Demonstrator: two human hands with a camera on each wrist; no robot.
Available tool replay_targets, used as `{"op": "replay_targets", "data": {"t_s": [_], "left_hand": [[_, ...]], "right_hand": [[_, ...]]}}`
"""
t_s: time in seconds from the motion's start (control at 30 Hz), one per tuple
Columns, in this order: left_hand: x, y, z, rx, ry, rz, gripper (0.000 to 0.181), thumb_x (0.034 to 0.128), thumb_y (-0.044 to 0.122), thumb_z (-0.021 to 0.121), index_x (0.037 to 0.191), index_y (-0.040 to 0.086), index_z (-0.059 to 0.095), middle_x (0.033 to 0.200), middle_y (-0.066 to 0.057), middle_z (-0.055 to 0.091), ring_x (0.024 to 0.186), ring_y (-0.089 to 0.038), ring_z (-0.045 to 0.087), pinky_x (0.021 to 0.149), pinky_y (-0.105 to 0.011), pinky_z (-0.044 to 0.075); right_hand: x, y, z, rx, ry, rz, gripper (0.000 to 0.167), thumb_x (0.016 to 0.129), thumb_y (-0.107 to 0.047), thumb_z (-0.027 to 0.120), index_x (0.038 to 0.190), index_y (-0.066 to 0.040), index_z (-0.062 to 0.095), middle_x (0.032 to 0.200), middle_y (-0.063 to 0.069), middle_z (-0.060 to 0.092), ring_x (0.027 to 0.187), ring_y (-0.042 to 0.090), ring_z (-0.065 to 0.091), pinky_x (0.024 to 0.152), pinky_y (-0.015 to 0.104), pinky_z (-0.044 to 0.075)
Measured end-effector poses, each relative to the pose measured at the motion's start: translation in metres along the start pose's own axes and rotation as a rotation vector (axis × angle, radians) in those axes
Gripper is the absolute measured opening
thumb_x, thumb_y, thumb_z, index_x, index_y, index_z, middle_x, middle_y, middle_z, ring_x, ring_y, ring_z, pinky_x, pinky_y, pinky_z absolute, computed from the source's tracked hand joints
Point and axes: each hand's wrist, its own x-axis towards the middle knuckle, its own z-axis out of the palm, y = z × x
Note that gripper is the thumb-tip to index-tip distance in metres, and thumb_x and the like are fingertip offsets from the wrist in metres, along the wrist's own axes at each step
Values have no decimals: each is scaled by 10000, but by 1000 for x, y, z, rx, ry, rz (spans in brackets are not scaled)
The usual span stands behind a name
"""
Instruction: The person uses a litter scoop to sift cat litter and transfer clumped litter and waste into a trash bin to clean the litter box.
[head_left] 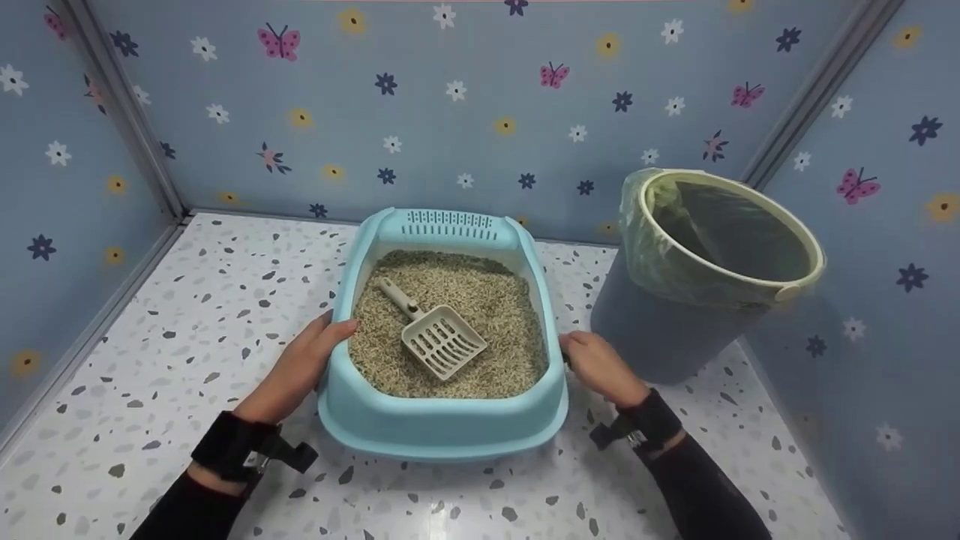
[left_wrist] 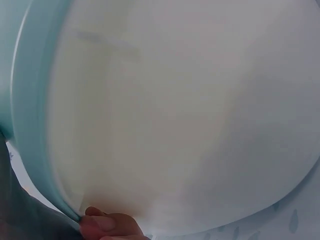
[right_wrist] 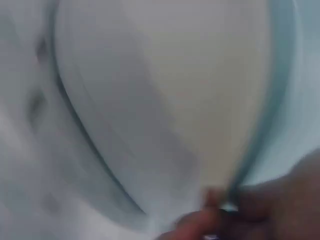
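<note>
A light-blue litter box stands on the speckled floor, filled with grainy tan litter. On the litter lies a beige slotted scoop, its handle towards the far left. My left hand grips the left rim, thumb over the edge; the left wrist view shows its fingertips under the teal lip, against the pale outer wall. At the right rim is my right hand, fingers curled. The blurred right wrist view shows those fingers holding the rim's lower edge.
A blue-grey bin with a cream rim and a translucent yellowish liner stands to the right, close to my right hand. Patterned panels enclose the back and both sides. Speckled floor stretches left of the box.
</note>
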Motion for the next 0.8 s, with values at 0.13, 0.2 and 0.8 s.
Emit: {"op": "replay_targets", "data": {"t_s": [0.13, 0.2, 0.8], "left_hand": [[2, 1, -1, 10, 2, 11, 867, 1140, 591, 512, 1765, 55, 237, 1473, -273, 521, 1355, -385, 559, 1193, -507, 352], [3, 1, -1, 11, -5, 18, 863, 1144, 589, 506, 1760, 46, 241, 1454, -262, 546, 1338, -371, 578, 1175, -481, 368], [1, 5, -3, 3, -40, 15, 912, 1139, 574, 526, 1786, 54, 148, 1529, -291, 497, 1337, -396, 590, 1071, -488, 482]], "right_hand": [[5, -40, -30, -272, 84, -104, 386, 1176, -274, 448, 1010, -63, 726, 900, 82, 671, 769, 253, 596, 766, 445, 497], [7, -66, -38, -298, 102, -184, 331, 1179, -269, 485, 1027, -79, 709, 923, 90, 656, 786, 272, 585, 767, 461, 483], [78, -178, 58, -984, -420, -789, 315, 1070, -113, 678, 1379, -118, 739, 1258, 119, 683, 1073, 307, 665, 889, 467, 586]]}}
